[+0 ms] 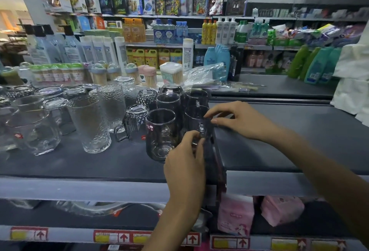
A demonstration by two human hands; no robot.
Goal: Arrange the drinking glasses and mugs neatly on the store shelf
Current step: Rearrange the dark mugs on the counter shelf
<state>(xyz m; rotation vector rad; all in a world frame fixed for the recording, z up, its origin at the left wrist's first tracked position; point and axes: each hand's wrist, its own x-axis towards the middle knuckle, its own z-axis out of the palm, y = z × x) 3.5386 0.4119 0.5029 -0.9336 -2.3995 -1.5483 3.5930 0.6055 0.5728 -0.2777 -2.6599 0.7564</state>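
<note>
The dark top shelf carries the whole stock of glassware on its left section. The right section, beyond a low divider, has none.

On the far left stand clear mugs, some turned upside down. Tall dimpled glasses come next, then a small cut-pattern mug. Rows of smooth clear tumblers run back from the front edge, the nearest one bearing a red label.

The step in hand looks like the seating of one smooth tumbler at the front of the rightmost row. It stands upright, just beside the labelled tumbler and close against the divider.

The left hand grips its lower side, fingers curled round the glass. The right hand pinches the rim between thumb and fingertips.

Whether the base already rests on the shelf I cannot tell, since the left hand hides it.

The next move probably calls for nudging this tumbler into line with the row behind. Its front should sit level with its labelled neighbour, without knocking glass on glass. Both hands can then let go and turn to the looser mugs on the left.
</note>
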